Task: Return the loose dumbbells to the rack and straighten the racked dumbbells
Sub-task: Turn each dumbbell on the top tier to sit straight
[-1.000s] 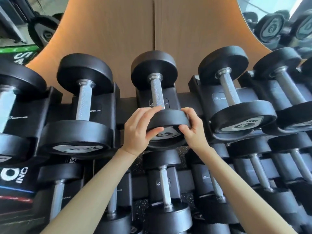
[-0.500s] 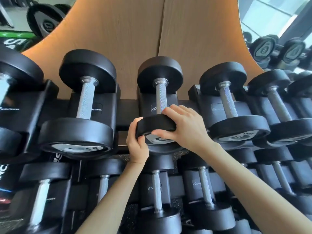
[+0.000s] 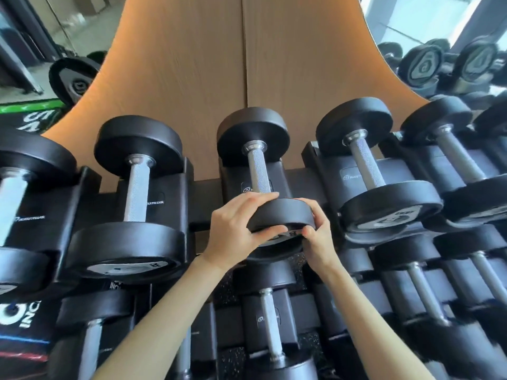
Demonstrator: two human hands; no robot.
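Right now both hands clamp the near head of the dumbbell (image 3: 256, 171): left hand (image 3: 236, 229), right hand (image 3: 318, 234); handle runs away twd wall.

Both hands (image 3: 274, 229) on dumbbell (image 3: 282, 215) (racked)

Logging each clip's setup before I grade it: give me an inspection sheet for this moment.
Surface: black tiered rack, cradles filled; speckled floor below.
Job's things: centre dumbbell in its cradle, near head gripped; neighbours racked.
Clutter: no loose dumbbells seen.
Grippers: left hand and right hand both clasp the near head.
Cables: nothing seen.
Surroundings: wood panel behind; mirrors either side reflect more weights.
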